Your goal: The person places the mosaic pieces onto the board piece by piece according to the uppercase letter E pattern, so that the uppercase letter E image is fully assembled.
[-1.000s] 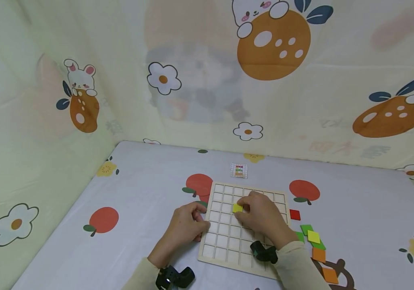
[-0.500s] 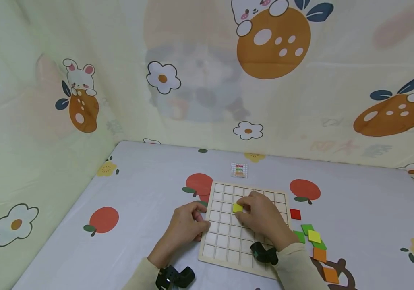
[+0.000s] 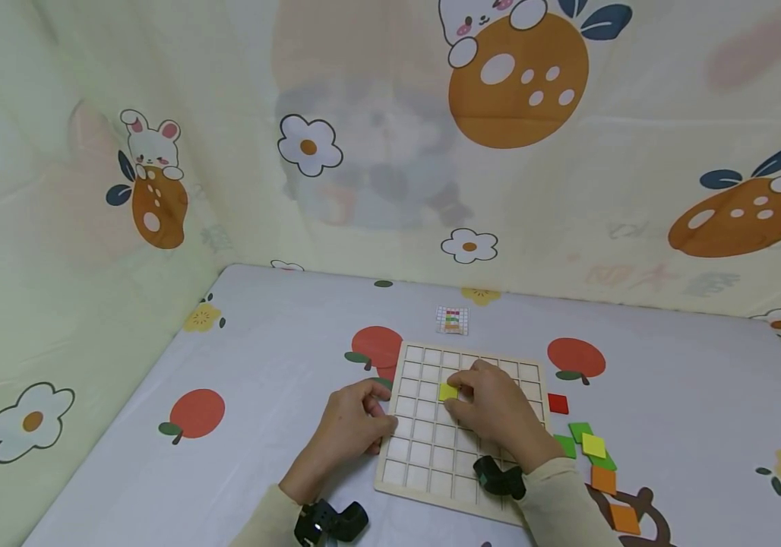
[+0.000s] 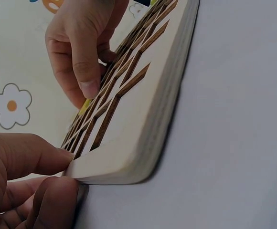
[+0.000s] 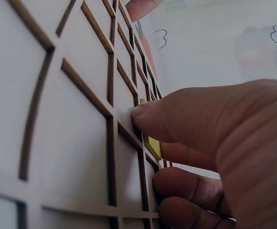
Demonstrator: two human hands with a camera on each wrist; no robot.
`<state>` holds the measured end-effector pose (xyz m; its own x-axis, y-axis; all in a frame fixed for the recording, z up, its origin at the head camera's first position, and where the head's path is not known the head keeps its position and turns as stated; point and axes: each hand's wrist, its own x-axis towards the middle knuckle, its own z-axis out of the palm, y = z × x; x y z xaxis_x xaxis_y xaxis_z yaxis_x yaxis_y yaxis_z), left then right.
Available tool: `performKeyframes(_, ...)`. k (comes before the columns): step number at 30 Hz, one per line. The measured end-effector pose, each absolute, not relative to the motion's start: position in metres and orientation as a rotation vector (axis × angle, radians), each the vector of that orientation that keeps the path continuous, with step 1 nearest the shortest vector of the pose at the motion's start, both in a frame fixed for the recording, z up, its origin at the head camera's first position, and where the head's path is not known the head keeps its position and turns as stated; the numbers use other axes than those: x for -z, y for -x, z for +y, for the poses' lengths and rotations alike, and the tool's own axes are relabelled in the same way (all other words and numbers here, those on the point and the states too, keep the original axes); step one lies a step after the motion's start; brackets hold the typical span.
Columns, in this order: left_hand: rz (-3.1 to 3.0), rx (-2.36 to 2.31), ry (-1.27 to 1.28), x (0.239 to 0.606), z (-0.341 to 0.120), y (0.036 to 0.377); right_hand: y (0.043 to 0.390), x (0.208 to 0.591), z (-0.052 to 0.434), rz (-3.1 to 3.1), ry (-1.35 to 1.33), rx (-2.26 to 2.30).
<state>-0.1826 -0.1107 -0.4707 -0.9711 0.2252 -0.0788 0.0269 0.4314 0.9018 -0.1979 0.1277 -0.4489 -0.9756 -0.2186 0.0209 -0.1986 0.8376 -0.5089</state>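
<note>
Head view shows nothing has moved: my right fingers (image 3: pixel 460 379) still pinch the yellow square (image 3: pixel 446 393), my left fingers (image 3: pixel 378 428) pinch the board (image 3: pixel 441 458), so neither is let go yet.

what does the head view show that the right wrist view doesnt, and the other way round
Only the head view: a small white printed card, a red square tile, green square tiles, orange square tiles and a loose yellow square tile.

Only the right wrist view: the curled lower fingers of the right hand, which the hand's back mostly hides from above.

Both: the pale wooden grid board, the pinched yellow square tile, the right hand, and some of the left hand.
</note>
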Motion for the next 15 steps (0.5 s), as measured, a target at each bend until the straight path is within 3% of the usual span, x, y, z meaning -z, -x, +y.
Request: performKeyframes(15,2.498,-1.562,-0.22,0.4705,-0.1102,0.1823,0.1985,0.4503,0.1311,2.958,0.351,0.832)
